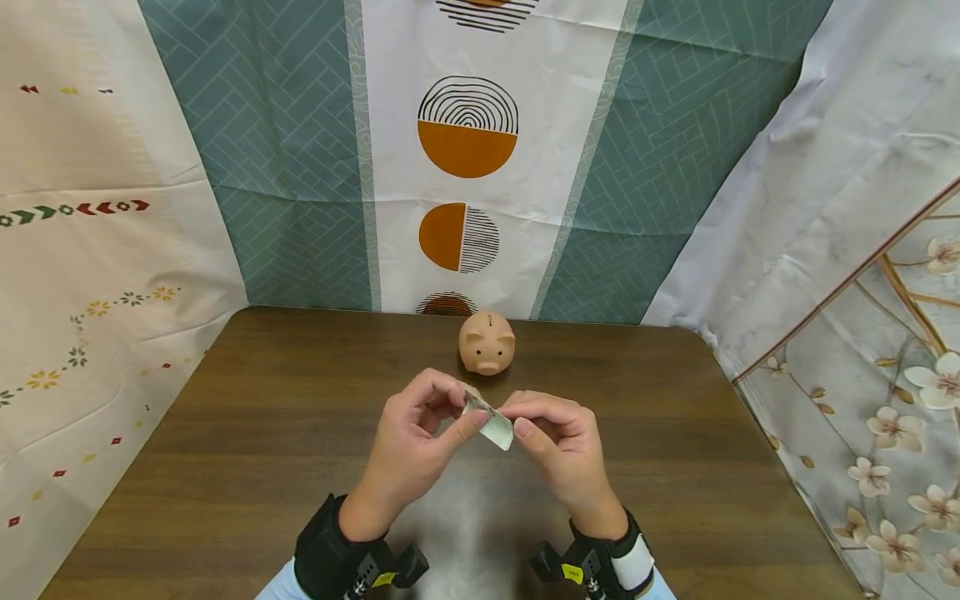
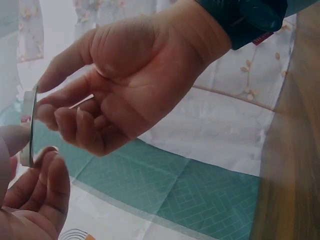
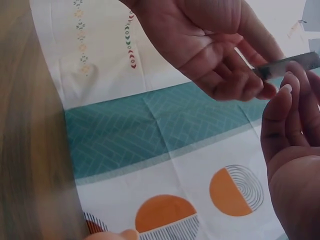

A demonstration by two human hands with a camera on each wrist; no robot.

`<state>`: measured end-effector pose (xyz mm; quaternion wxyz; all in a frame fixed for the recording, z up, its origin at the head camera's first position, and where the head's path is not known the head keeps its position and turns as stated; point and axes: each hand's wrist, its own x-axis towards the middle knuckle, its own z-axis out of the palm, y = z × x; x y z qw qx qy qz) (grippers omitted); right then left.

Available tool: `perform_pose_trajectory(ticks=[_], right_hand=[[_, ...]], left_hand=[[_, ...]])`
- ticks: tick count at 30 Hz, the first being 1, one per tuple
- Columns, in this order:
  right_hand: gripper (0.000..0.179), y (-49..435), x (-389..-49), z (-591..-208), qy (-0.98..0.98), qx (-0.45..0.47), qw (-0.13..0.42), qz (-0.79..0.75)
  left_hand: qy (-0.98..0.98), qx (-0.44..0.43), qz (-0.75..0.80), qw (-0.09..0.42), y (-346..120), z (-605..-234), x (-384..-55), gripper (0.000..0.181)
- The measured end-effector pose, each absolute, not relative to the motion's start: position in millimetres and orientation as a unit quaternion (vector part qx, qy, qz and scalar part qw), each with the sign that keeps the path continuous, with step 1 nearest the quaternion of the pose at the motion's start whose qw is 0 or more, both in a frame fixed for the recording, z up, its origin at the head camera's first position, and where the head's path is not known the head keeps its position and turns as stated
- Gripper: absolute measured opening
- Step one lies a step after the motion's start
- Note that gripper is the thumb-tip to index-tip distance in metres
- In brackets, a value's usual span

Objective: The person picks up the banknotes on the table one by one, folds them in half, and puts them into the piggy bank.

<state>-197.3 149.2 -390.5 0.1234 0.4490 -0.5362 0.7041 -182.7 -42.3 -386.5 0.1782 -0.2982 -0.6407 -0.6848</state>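
Observation:
A folded banknote [image 1: 497,429], pale green and narrow, is held up in front of me between both hands. My left hand [image 1: 422,442] pinches its left end between thumb and fingers. At the other end, the thumb and forefinger of my right hand [image 1: 564,443] pinch it too. Seen edge-on in the left wrist view, the banknote [image 2: 28,130] is a thin strip; in the right wrist view the banknote [image 3: 290,66] looks like a flat folded band. Just beyond the hands stands a tan piggy bank [image 1: 487,343], its snout facing me and a slot on top.
The brown wooden table [image 1: 300,400] stretches out under the hands. At its back edge hangs a teal and white cloth [image 1: 300,150] with orange half circles. Patterned cloths hang at the left [image 1: 90,275] and the right [image 1: 862,208].

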Motion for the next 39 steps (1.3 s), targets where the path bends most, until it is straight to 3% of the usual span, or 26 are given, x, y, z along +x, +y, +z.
perform_pose_trajectory(ticks=[8,15,23,30,39], right_hand=[[0.021,147.1,-197.1,-393.3,-0.52,0.456,0.123,0.712],[0.018,146.1,-194.2,-391.3,-0.551,0.416,0.152,0.707],[0.036,146.4,-194.4,-388.8,-0.598,0.348,0.214,0.69],[0.015,146.6,-196.6,-386.6,-0.582,0.406,0.197,0.677],[0.009,144.0,-194.5,-386.4,-0.571,0.408,0.168,0.692]], left_hand=[[-0.639,-0.378,-0.651,0.159,-36.9,-387.3,-181.8,0.02],[-0.633,-0.423,-0.622,0.183,-35.7,-388.9,-181.5,0.025],[-0.649,-0.405,-0.611,0.203,-36.7,-387.1,-182.7,0.024],[-0.639,-0.385,-0.621,0.239,-40.6,-387.4,-186.1,0.019],[-0.645,-0.341,-0.652,0.204,-42.2,-386.1,-183.0,0.016]])
